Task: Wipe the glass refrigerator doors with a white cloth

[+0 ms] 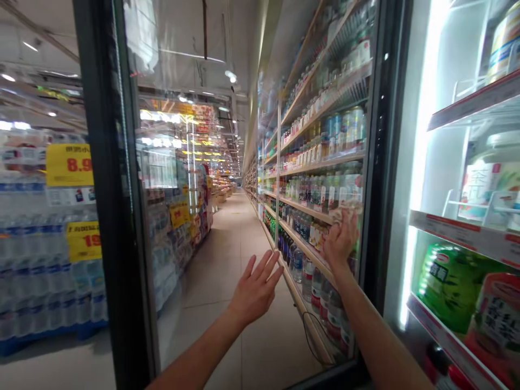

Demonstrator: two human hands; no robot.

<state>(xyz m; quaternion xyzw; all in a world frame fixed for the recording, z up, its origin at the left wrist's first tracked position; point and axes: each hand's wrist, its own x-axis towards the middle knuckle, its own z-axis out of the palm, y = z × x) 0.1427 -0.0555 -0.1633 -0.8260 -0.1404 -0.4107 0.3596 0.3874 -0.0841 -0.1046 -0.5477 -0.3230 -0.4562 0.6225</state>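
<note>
An open glass cooler door [106,216] with a black frame stands in front of me, and the shop aisle shows through its pane. My left hand [255,284] is low in the middle, fingers stretched out and a little apart, with nothing in it. It is before the glass; whether it touches cannot be told. Farther right and higher, my right hand [342,238] has its fingers raised against or close to the pane, near the right side of the frame [384,179]. A pale blur lies at its fingertips, perhaps a reflection.
Lit cooler shelves [467,230] with bottles and a green package [450,284] are at the right. Beyond the glass, long wooden shelves [311,211] hold rows of drinks. Stacked water bottles [44,260] with yellow price signs [69,165] stand at the left. A thin cable [306,338] hangs low.
</note>
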